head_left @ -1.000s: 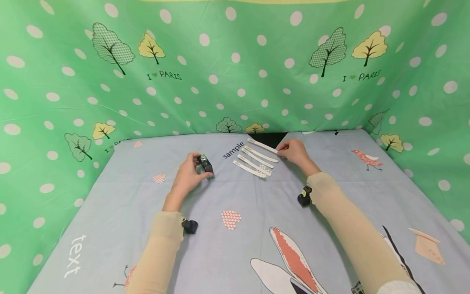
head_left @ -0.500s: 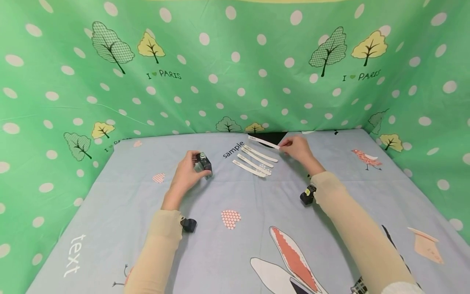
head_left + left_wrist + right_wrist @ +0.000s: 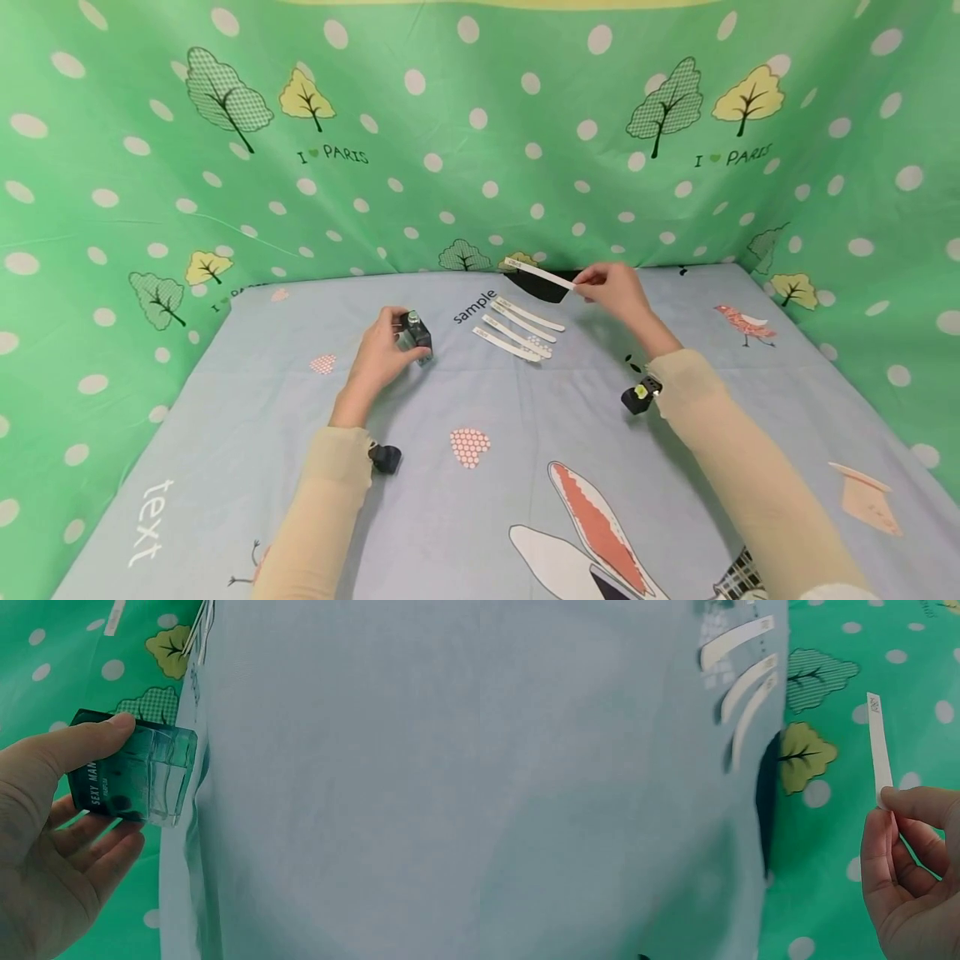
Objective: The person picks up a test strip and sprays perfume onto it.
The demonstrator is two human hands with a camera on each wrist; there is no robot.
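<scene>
My left hand grips a dark green glass perfume bottle between thumb and fingers. Its lettering reads "SEXY MAN", and in the head view the sprayer top points up. Between thumb and forefinger, my right hand pinches one end of a narrow white paper test strip. Small writing marks the strip's far end, which is raised in front of the green cloth. Several similar white paper strips lie side by side on the table between the hands.
A blue-grey printed cloth covers the table, with hearts, a bird and the word "sample". Green dotted fabric hangs behind the table's back edge and along both sides. The loose strips sit near that back edge.
My right hand has risen and shifted slightly right, carrying the pinched strip up from beside the other strips. The left hand and perfume bottle have tilted and lifted slightly.
</scene>
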